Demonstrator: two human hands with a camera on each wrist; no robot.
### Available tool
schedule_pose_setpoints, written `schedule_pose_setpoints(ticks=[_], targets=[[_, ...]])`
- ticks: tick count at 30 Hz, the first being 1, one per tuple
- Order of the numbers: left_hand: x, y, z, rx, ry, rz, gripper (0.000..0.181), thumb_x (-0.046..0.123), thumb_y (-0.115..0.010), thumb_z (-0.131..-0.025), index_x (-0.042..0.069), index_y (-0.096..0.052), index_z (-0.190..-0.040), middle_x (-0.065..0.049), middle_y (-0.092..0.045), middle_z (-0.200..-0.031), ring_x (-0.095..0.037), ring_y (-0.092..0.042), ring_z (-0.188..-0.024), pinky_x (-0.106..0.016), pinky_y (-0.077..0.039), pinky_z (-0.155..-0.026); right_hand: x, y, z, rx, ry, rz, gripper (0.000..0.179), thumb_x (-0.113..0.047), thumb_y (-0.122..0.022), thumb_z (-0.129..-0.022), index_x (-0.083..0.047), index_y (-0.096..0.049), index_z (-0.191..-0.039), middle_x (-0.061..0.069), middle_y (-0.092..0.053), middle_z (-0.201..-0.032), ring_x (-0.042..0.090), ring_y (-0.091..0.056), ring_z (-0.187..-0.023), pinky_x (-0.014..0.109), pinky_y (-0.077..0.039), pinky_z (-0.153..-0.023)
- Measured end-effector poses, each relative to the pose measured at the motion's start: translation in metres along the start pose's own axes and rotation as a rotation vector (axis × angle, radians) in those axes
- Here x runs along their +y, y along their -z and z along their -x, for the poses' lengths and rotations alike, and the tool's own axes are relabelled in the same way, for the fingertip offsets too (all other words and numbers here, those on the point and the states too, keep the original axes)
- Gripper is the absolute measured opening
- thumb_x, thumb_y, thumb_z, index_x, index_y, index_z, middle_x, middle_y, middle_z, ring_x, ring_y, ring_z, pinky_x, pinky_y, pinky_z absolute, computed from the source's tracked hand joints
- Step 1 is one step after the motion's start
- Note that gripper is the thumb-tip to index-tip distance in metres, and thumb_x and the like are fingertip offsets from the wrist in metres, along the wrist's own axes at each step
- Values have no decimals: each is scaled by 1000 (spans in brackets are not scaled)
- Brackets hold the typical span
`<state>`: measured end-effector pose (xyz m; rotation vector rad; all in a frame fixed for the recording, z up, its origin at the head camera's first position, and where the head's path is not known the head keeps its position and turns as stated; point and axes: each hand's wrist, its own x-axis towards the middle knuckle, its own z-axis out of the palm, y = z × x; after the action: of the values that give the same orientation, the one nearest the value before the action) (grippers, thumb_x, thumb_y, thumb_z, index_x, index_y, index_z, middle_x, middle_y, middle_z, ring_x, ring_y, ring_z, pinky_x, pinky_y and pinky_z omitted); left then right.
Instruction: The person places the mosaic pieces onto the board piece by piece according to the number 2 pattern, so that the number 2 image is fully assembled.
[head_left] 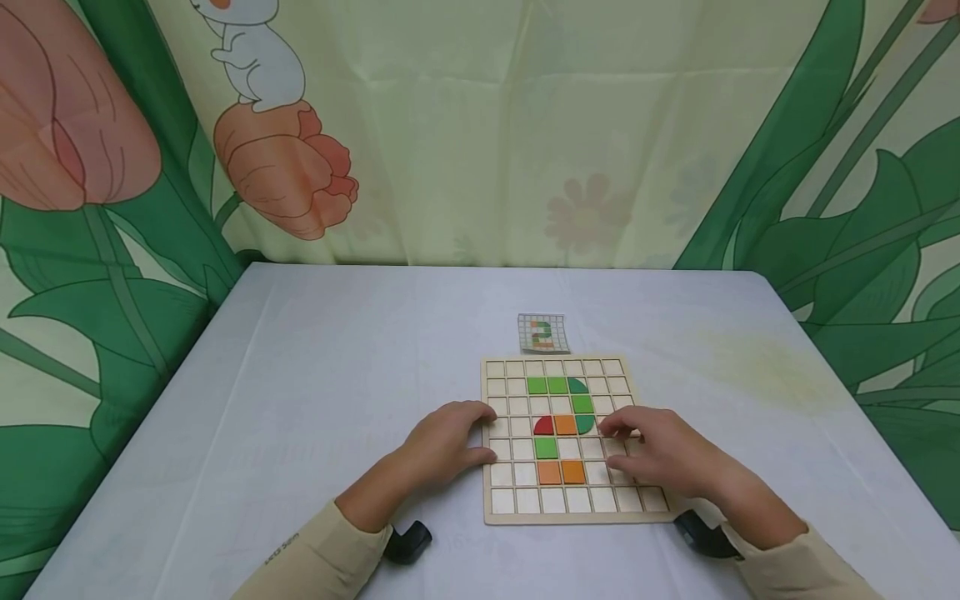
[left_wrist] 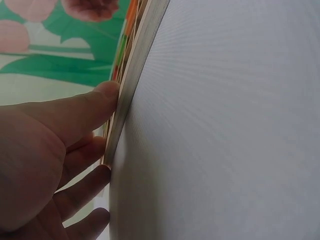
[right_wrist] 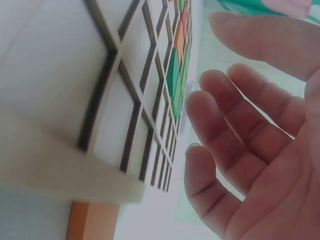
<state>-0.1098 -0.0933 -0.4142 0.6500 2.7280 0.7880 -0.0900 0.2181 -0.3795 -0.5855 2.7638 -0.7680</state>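
Note:
A square wooden grid board [head_left: 531, 517] lies on the table, with several coloured pieces set in its cells: green squares [head_left: 557, 385], dark green rounded pieces [head_left: 584, 424], a red rounded piece [head_left: 543, 426] and orange squares [head_left: 573, 472]. My left hand [head_left: 447, 442] touches the board's left edge with thumb and fingertips. In the left wrist view, the thumb [left_wrist: 107, 92] rests against the wooden rim. Over the board's right-hand cells is my right hand [head_left: 670, 450], fingers loosely bent. The right wrist view shows its palm and fingers [right_wrist: 205, 112] holding nothing.
Just behind the board lies a small card [head_left: 543, 333] printed with a coloured grid pattern. An orange shape [right_wrist: 94, 220] shows beyond the board's rim in the right wrist view. The white-covered table [head_left: 315, 350] meets a patterned curtain [head_left: 480, 167] at its back edge.

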Motion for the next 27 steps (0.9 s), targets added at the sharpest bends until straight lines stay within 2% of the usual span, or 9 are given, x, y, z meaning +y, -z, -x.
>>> schedule_pose_setpoints(ticks=[9,20,27], targets=[[0,0,0,-1,-4,0,49,26,-82,-85,10,-63,-127,0,-64,-123,-21,-56,-121,-38,-47,-102,13,6,10,32,-84,0,34,-18,-81,-83,-10,-68,-113,-6,-65,-103,17,-57,-94,40,-53,-81],[0,0,0,-4,6,-3,49,27,-82,-85,10,-63,-127,1,-64,-123,-21,-57,-120,-38,-47,-101,31,8,20,72,-103,32,39,-17,-82,-81,-6,-67,-116,-3,-65,-105,20,-58,-96,44,-53,-82],[0,0,0,-2,4,1,49,27,-82,-85,11,-63,-127,1,-64,-122,-21,-57,-119,-38,-47,-100,41,8,26,88,-124,44,40,-17,-82,-80,-6,-67,-116,-3,-65,-106,20,-58,-96,42,-52,-80]])
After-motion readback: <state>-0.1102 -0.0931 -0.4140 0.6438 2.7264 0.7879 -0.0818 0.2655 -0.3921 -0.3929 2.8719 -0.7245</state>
